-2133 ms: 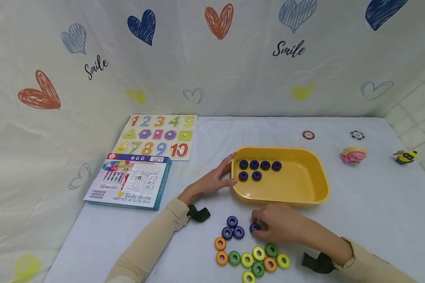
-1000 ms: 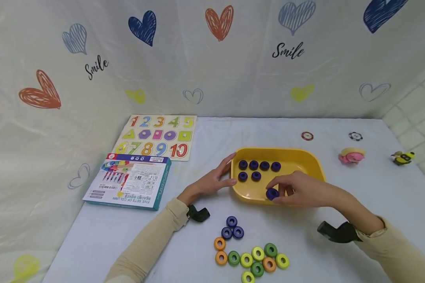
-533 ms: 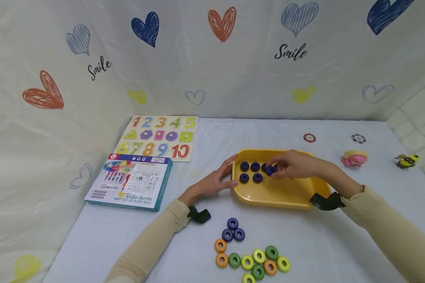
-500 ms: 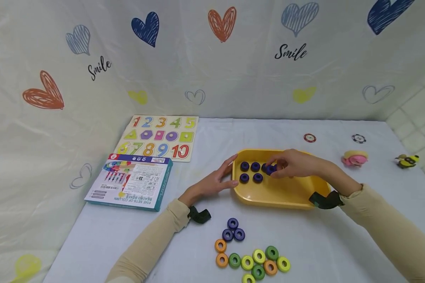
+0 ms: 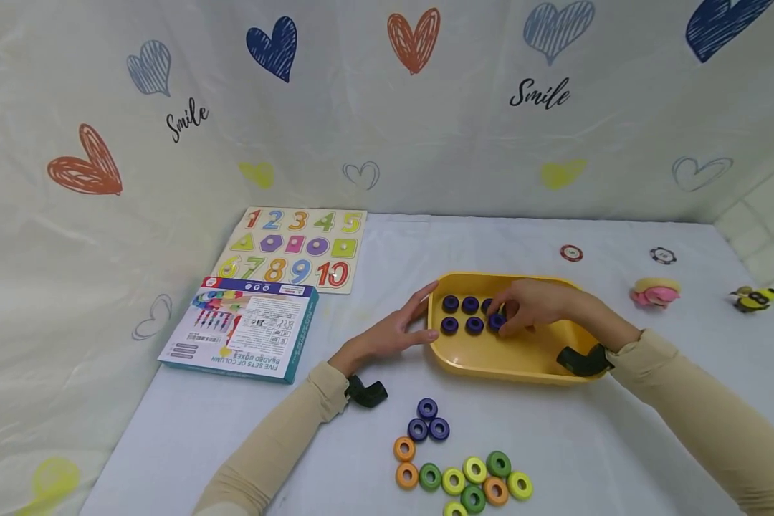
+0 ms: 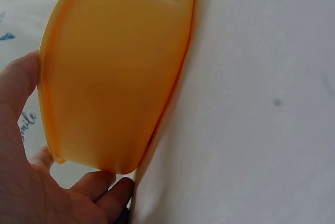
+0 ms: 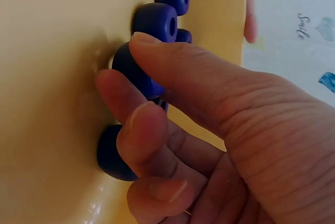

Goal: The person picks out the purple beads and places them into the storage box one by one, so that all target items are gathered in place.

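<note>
A yellow tray (image 5: pixel 516 358) lies on the white cloth. My left hand (image 5: pixel 390 333) holds its left end, thumb and fingers spread along the rim and wall, as the left wrist view shows. My right hand (image 5: pixel 535 304) reaches inside and pinches a purple ring bead (image 7: pixel 133 69) between thumb and fingertip, low against the tray floor. That bead is third in the nearer row, beside another purple bead (image 5: pixel 474 325). More purple beads (image 5: pixel 450 304) make the farther row; the fingers partly hide its right end.
Three purple beads (image 5: pixel 428 408) lie on the cloth before the tray, near several orange, green and yellow beads (image 5: pixel 474 470). Left are a box (image 5: pixel 239 330) and a number board (image 5: pixel 294 245). Right are two chips (image 5: pixel 571 253), a pink toy (image 5: pixel 655 292) and a bee toy (image 5: pixel 752 299).
My right hand took a purple bead from the cloth, carried it into the tray and lowered it to the nearer row's right end. The left hand stays on the tray.
</note>
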Motion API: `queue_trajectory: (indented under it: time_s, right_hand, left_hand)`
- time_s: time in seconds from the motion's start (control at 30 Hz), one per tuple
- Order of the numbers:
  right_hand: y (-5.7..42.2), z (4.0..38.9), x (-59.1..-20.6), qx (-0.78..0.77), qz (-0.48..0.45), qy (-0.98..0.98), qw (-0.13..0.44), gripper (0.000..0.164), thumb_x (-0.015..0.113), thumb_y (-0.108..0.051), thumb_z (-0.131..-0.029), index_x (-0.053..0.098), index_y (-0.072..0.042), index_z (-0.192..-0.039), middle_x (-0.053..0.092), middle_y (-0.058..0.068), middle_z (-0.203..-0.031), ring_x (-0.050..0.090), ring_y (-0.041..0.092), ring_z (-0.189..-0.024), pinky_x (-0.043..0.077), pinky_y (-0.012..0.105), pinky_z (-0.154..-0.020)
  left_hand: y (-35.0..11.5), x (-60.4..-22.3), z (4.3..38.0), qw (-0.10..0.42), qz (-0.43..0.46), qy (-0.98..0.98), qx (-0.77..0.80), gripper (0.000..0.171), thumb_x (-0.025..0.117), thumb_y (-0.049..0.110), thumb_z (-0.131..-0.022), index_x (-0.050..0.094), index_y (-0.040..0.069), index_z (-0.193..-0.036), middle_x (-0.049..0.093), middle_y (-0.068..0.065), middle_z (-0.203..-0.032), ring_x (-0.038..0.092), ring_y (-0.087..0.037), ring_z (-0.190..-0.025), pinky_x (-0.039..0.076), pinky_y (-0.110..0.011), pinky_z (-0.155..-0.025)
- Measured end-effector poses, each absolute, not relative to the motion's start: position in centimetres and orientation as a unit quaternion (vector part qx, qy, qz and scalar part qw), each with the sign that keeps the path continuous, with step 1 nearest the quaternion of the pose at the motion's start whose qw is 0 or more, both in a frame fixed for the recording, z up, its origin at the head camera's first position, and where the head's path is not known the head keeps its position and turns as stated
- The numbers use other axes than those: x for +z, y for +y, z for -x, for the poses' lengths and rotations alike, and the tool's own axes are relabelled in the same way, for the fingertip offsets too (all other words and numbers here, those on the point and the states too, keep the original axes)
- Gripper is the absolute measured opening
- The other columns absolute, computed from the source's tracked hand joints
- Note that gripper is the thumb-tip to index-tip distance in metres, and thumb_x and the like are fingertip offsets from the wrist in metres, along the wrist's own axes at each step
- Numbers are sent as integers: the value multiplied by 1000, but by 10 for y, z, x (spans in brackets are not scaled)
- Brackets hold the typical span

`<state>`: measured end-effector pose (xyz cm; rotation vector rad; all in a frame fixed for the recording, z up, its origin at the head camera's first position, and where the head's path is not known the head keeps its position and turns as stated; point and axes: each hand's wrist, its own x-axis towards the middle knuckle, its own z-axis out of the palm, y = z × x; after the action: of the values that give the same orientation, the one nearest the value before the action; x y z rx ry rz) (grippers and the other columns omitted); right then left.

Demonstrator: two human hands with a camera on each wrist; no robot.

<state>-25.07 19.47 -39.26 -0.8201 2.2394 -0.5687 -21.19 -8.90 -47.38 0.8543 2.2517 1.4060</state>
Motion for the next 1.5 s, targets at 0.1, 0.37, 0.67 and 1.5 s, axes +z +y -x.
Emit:
queue_trajectory:
  time_s: [0.1,0.37,0.67,1.5]
  right_hand:
    - [195,250,-395,-217,317,860,337,34,68,-19,-81,61,-5,-111,59,2,-63,54,22,-47,44,26,-46]
    - [197,247,-392,-216,318,860,337,36,67,-19,-81,60,-4,-113,58,2,-60,54,24,-46,43,24,-45]
    - [188,224,-365,-217,306,888,267,35,66,-23,-83,59,-5,-112,61,1,-72,52,18,-52,45,26,-49]
    - [112,109,-405,-194,426,842,268,20,67,-30,-80,65,-25,-100,52,-21,-67,46,-3,-57,42,16,-55]
  left_hand:
    - [-89,-473,212,175,-302,795,496,82,54,60,-79,1,46,-141,19,10,-147,19,-4,-131,15,-41,-107]
    - [-88,-473,211,175,-303,793,498,83,54,62,-78,2,46,-141,19,11,-147,19,-2,-131,15,-39,-107]
    - [-90,-473,211,170,-304,798,492,82,53,60,-80,1,46,-141,19,11,-146,19,-4,-131,14,-40,-107]
    - [-89,-475,211,169,-306,794,497,79,54,55,-82,1,46,-141,21,12,-146,18,-3,-131,13,-43,-107]
